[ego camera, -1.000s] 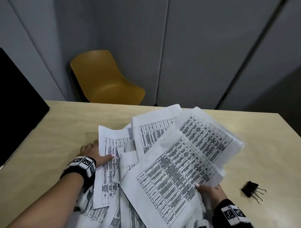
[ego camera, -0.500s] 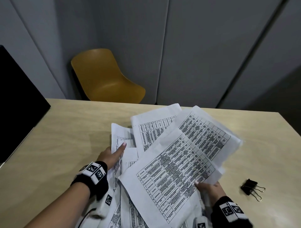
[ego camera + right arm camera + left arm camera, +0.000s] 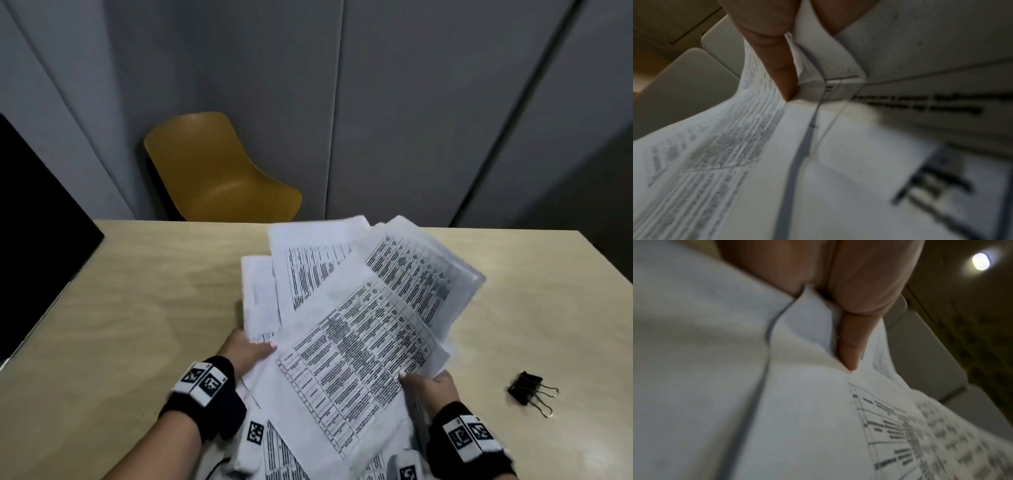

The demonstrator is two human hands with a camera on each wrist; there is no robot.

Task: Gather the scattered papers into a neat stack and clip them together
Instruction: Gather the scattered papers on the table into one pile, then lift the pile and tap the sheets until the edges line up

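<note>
Several white papers (image 3: 352,329) printed with tables fan out unevenly above the wooden table (image 3: 137,308), lifted off it. My left hand (image 3: 246,349) pinches their left edge, thumb on top; the left wrist view shows the thumb (image 3: 851,340) pressed onto the papers (image 3: 797,402). My right hand (image 3: 428,383) grips the lower right edge, and in the right wrist view its thumb (image 3: 783,68) lies on the papers (image 3: 756,146). A black binder clip (image 3: 529,392) lies on the table to the right of my right hand, untouched.
A mustard-yellow chair (image 3: 219,171) stands beyond the table's far edge. A black screen (image 3: 37,233) occupies the left side. Grey wall panels (image 3: 411,102) rise behind. Bare tabletop shows to the left and far right of the papers.
My left hand slid right from the table, swept the left sheets under the fan and took hold of its left edge. The papers rose off the table; the right hand kept its grip.
</note>
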